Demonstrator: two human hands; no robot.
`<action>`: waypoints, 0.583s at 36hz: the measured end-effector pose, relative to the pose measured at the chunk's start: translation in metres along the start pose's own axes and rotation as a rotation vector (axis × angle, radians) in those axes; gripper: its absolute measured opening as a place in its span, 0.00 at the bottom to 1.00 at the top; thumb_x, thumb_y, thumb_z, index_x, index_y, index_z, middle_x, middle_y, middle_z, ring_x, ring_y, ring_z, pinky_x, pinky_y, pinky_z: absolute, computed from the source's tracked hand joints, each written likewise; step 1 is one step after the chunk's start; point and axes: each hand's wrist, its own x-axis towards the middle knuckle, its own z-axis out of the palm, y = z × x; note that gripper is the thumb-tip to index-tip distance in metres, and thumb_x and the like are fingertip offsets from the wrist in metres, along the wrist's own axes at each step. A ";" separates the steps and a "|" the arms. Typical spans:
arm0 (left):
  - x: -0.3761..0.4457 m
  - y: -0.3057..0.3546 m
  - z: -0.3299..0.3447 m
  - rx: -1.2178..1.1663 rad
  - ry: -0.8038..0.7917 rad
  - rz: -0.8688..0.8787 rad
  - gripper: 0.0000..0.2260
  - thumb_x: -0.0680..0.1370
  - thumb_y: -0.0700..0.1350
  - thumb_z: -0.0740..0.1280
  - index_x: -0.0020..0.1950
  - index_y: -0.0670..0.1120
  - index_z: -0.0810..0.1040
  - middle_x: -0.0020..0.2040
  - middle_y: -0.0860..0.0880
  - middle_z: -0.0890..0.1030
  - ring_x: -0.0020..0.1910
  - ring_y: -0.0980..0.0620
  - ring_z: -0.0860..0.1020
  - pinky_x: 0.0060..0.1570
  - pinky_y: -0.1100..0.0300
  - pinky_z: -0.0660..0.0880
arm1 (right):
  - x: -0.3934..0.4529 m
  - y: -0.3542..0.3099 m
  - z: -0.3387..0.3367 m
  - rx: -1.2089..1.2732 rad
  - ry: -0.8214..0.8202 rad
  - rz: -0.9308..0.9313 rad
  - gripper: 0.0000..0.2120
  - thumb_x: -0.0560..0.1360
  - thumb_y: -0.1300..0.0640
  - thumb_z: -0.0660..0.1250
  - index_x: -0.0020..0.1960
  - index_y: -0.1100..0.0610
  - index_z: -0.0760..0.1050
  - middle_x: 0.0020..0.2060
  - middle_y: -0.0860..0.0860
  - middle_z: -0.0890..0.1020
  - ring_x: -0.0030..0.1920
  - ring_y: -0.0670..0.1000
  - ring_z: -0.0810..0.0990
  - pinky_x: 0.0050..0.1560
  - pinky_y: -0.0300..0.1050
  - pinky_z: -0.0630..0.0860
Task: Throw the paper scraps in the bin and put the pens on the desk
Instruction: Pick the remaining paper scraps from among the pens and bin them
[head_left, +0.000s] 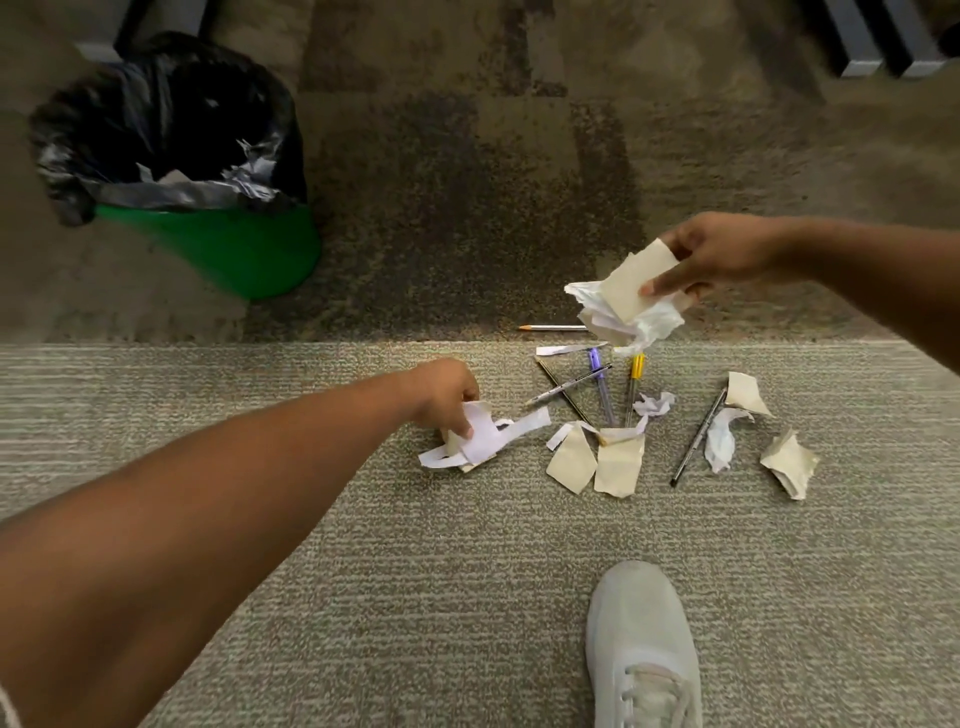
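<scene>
— What are your hands doing?
— Your right hand (719, 260) pinches a scrap bundle (626, 306) aloft; your left hand (441, 395) grips strips (483, 436) on the carpet (363, 519).
— Handling?
— Probably light, crumply; bunch them firmly.

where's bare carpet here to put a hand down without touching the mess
Bare carpet lies between the green bin and the left hand, and between the scraps and the shoe. It is crowded under the right hand, where pens and paper overlap.

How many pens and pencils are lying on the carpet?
6, maybe more hidden: white pencil farthest, thin olive pencil, silver pen, purple pen, yellow-capped pen, dark pen rightmost.
</scene>
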 end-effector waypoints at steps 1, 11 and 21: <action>-0.001 0.000 0.004 0.016 0.020 0.004 0.21 0.72 0.49 0.76 0.62 0.44 0.78 0.57 0.45 0.80 0.53 0.46 0.77 0.48 0.56 0.73 | 0.001 -0.002 0.000 0.004 -0.001 -0.005 0.10 0.71 0.64 0.73 0.51 0.54 0.82 0.44 0.50 0.87 0.39 0.46 0.85 0.35 0.36 0.80; -0.005 -0.010 0.018 -0.153 0.159 -0.034 0.22 0.74 0.41 0.72 0.66 0.47 0.71 0.61 0.44 0.77 0.55 0.46 0.74 0.46 0.58 0.69 | 0.012 -0.040 0.013 -0.017 0.000 -0.061 0.10 0.73 0.64 0.73 0.52 0.55 0.81 0.46 0.51 0.87 0.42 0.48 0.85 0.43 0.41 0.83; -0.028 -0.037 -0.033 -0.451 0.343 -0.024 0.16 0.75 0.40 0.72 0.60 0.44 0.73 0.57 0.43 0.79 0.51 0.47 0.77 0.43 0.59 0.70 | 0.031 -0.118 0.031 0.039 0.040 -0.121 0.07 0.74 0.63 0.72 0.49 0.54 0.80 0.40 0.49 0.87 0.38 0.46 0.86 0.35 0.37 0.81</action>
